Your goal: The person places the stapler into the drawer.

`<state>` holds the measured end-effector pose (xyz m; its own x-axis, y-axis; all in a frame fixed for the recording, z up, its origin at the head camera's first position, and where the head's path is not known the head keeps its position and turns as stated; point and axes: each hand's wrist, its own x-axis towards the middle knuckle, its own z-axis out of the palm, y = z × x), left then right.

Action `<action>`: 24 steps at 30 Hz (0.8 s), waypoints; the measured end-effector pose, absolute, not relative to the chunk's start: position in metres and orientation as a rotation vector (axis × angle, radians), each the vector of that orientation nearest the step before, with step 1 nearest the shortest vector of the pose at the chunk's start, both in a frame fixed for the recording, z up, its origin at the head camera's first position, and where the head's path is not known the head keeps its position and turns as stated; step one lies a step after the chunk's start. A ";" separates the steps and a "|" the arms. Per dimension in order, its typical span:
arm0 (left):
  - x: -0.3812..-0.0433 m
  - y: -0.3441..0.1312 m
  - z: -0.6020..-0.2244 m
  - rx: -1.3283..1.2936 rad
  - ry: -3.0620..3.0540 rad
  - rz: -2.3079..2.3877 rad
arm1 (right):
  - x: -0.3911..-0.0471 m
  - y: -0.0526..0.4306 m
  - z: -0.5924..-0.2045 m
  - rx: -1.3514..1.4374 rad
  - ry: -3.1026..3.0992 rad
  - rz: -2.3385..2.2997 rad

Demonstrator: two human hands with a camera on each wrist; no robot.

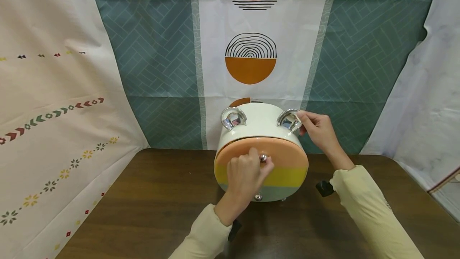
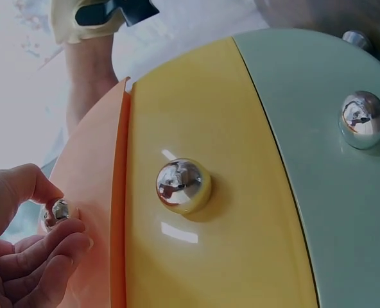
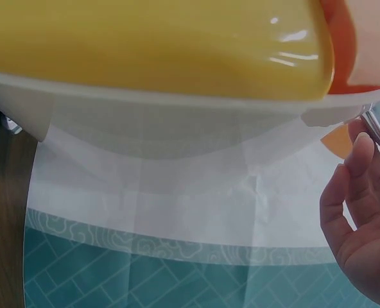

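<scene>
A round white box like a small chest stands on the table, with orange, yellow and green drawers stacked in its front. My left hand pinches the silver knob of the orange drawer between thumb and fingers. In the left wrist view that drawer's edge stands out a little from the yellow drawer. The green drawer sits flush beside the yellow one. On top, my right hand pinches the right silver ear-shaped ring between thumb and fingertips.
A second silver ear rises from the box's left top. The brown wooden table reaches back to a green and white patterned cloth. White printed cloth hangs at the left, and pale cloth at the right.
</scene>
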<state>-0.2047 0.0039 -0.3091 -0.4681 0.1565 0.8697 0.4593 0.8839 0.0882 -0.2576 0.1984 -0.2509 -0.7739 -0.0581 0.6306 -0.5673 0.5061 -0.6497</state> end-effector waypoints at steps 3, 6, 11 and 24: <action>-0.207 0.004 -0.308 -0.450 -2.063 -0.396 | -0.258 0.198 -0.251 0.504 -2.212 1.236; -0.209 0.004 -0.308 -0.449 -2.082 -0.397 | -0.258 0.198 -0.250 0.502 -2.214 1.238; -0.211 0.003 -0.308 -0.449 -2.108 -0.402 | -0.258 0.199 -0.251 0.510 -2.211 1.235; -0.210 0.001 -0.307 -0.458 -2.149 -0.432 | -0.257 0.198 -0.250 0.502 -2.212 1.240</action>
<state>-0.2104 0.0007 -0.3072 -0.5520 0.1663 0.8171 0.4690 0.8721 0.1394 -0.2568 0.1975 -0.2499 -0.7792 -0.0539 0.6245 -0.5608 0.5050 -0.6561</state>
